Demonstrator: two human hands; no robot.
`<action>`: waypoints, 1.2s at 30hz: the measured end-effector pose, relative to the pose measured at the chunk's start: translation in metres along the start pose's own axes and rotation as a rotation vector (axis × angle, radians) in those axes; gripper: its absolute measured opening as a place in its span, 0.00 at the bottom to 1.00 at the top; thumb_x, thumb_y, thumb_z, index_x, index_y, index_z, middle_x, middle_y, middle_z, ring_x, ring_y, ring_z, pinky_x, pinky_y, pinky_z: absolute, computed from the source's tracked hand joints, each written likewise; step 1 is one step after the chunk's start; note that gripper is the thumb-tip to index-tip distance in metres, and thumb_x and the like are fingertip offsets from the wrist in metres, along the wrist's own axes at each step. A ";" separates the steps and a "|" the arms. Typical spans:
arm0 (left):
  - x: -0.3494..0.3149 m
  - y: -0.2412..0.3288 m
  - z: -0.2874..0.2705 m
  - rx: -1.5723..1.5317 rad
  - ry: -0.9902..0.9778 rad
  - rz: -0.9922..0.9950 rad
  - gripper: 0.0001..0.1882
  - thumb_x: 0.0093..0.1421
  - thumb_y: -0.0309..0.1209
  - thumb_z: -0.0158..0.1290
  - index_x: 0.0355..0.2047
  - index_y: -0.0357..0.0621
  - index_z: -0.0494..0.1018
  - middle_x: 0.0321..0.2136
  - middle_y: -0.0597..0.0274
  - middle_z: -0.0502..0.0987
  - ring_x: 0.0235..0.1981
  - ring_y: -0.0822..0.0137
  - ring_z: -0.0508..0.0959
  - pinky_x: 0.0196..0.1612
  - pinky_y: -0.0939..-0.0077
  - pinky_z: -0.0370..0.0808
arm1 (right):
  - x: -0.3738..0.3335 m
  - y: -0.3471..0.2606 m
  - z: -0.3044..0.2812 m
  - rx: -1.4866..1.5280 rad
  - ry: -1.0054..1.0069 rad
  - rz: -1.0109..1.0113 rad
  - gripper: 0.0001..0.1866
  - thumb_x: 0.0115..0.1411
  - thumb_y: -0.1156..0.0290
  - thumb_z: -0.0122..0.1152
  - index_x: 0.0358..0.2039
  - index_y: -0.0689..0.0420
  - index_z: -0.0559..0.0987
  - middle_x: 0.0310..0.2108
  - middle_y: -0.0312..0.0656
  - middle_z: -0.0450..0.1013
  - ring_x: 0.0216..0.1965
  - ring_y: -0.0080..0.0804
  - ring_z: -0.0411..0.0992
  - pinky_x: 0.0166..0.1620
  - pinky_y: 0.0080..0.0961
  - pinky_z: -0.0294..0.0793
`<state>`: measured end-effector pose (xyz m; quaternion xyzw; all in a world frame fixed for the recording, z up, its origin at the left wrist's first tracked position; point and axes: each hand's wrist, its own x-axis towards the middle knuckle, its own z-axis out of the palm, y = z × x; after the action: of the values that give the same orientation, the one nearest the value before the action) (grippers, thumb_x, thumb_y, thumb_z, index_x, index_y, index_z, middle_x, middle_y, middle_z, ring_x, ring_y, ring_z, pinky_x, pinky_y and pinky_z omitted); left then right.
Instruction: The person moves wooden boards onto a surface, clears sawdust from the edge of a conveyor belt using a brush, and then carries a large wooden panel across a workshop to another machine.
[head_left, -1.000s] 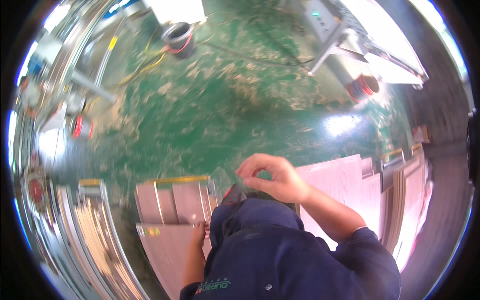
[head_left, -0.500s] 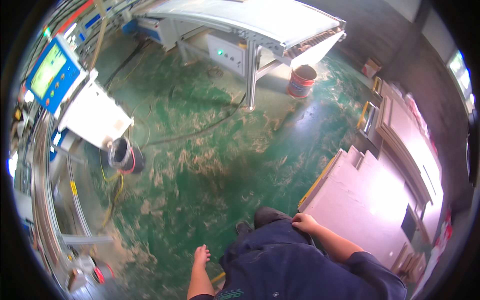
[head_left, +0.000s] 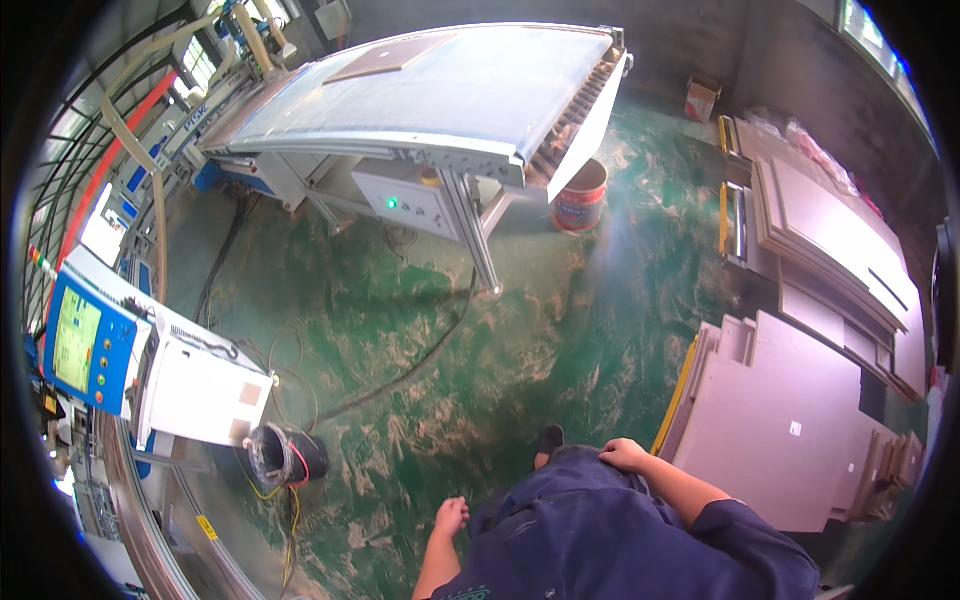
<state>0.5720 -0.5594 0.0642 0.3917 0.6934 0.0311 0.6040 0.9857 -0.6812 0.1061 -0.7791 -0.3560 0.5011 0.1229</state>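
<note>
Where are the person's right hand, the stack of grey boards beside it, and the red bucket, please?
right hand (head_left: 624, 456), head view, back of the hand.
stack of grey boards (head_left: 770, 420), head view, bare top board.
red bucket (head_left: 581, 205), head view, outer wall.

Board stack lies right of the person; conveyor table ahead.

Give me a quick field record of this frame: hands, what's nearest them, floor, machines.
left hand: empty, hanging free by the hip
right hand: empty, resting on the person's own blue trousers
nearest stack: pale boards on the floor, right of the right hand
floor: green, worn, cable across it
machines: conveyor table ahead; control console at left
other: red bucket by the conveyor; black spool near the console
</note>
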 end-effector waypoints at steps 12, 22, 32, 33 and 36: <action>0.137 0.186 -0.006 0.489 -0.144 -0.064 0.18 0.55 0.44 0.45 0.25 0.38 0.70 0.19 0.59 0.72 0.16 0.66 0.71 0.16 0.72 0.65 | 0.094 -0.122 -0.188 0.209 0.275 -0.230 0.11 0.47 0.69 0.55 0.32 0.60 0.74 0.30 0.47 0.74 0.33 0.39 0.73 0.38 0.29 0.71; 0.176 0.534 0.291 0.396 -0.752 0.277 0.17 0.57 0.45 0.47 0.41 0.49 0.69 0.34 0.64 0.72 0.34 0.73 0.69 0.33 0.79 0.67 | 0.098 0.027 -0.269 0.379 0.560 0.418 0.11 0.46 0.69 0.60 0.29 0.61 0.75 0.25 0.43 0.74 0.29 0.31 0.72 0.35 0.25 0.71; 0.141 0.761 0.517 0.771 -1.103 0.476 0.21 0.59 0.43 0.44 0.47 0.44 0.65 0.41 0.63 0.72 0.38 0.73 0.71 0.41 0.77 0.67 | 0.203 0.072 -0.277 1.232 0.839 0.457 0.17 0.53 0.60 0.58 0.34 0.63 0.75 0.30 0.41 0.73 0.32 0.25 0.69 0.38 0.21 0.69; 0.155 0.772 0.533 0.772 -1.082 0.472 0.21 0.59 0.43 0.44 0.47 0.44 0.65 0.41 0.62 0.72 0.38 0.72 0.71 0.40 0.77 0.67 | 0.212 0.078 -0.294 1.254 0.818 0.519 0.19 0.54 0.58 0.57 0.35 0.64 0.75 0.31 0.42 0.73 0.33 0.26 0.70 0.38 0.22 0.69; 0.185 0.809 0.559 0.738 -0.963 0.437 0.20 0.60 0.44 0.43 0.46 0.44 0.65 0.40 0.62 0.72 0.37 0.71 0.72 0.40 0.76 0.68 | 0.240 0.084 -0.378 1.743 0.677 0.606 0.27 0.56 0.49 0.50 0.40 0.64 0.74 0.36 0.44 0.73 0.35 0.32 0.71 0.41 0.25 0.70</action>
<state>1.4701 -0.1329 0.1811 0.6760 0.2140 -0.2663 0.6529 1.4090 -0.5159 0.0703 -0.5765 0.4073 0.3490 0.6164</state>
